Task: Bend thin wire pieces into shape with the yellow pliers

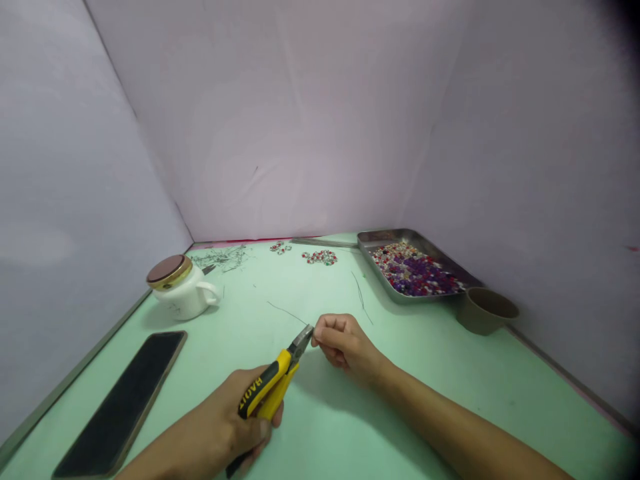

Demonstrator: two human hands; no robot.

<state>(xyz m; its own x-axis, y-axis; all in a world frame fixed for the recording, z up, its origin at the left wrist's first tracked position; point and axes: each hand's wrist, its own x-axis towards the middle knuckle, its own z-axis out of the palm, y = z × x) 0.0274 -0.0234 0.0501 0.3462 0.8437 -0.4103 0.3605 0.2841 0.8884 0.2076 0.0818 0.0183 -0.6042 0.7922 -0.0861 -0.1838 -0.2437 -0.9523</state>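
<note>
A: If starting with the left hand (227, 417), closed around what?

B: Around the yellow-and-black handles of the pliers (274, 383), with fingers and thumb wrapped over. Aimed from the near edge of the table (410, 347) toward its middle.

A: And squeezed how far?

B: Narrow at the tip, with little or no gap; impossible to tell more exactly at such a size.

A: Then the right hand (345, 343)?

B: Curled, pinched thumb to forefinger, right at the pliers' tip. Too covered to tell of anything between the fingertips.

A: Where to look for the thin wire (286, 311)?

B: Over the table's middle, running from the pliers' tip toward the far left corner. See also loose wires (359, 293) farther right, short of the metal tray (390, 237).

A: And along the left edge?

B: Note a phone (123, 400) toward the near left corner, a white lidded mug (183, 297) beyond it, and a wire tangle (225, 258) near the far left corner.

A: By the far edge?

B: Find two bead clusters (321, 257), with thin rods (325, 243) behind.

A: Lastly, toward the far right corner?

B: See purple, red and pale beads (417, 270) in the tray, and a brown cup (480, 315) just beside it.
</note>
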